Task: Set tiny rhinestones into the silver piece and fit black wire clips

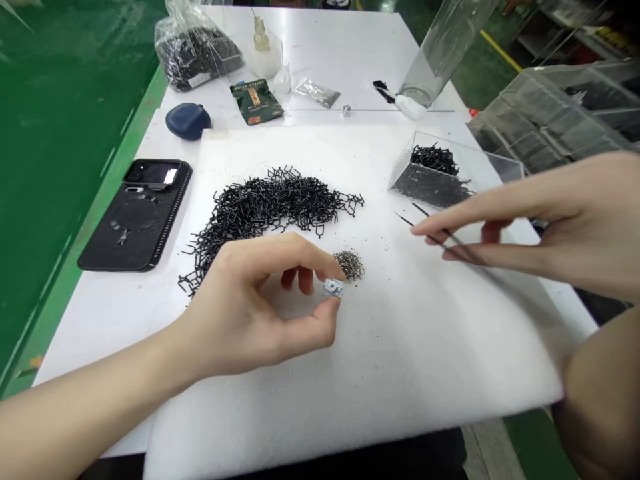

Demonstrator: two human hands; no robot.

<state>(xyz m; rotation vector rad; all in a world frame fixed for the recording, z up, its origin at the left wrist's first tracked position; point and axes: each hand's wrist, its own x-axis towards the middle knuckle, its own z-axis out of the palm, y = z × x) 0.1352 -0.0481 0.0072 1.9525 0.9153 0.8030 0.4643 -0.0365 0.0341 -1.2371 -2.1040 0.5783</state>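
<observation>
Between thumb and forefinger, my left hand [270,300] pinches a small pale block [333,288] with a dark square in its face; its exact kind is too small to make out. My right hand [540,227] grips dark tweezers [440,241], whose two tips are apart with nothing visible between them. The tweezers point left, over the white foam sheet [425,353]. Just behind the block lies a little heap of tiny metallic bits [350,265]. A large pile of thin bent black pieces [270,203] spreads behind my left hand.
A clear tray [425,183] of black pieces stands beyond the tweezers. Left is a black phone [137,213], with a dark blue rounded object [189,121] behind it. Farther back are a green packet [257,101], a filled plastic bag [193,50] and a clear cylinder [440,53].
</observation>
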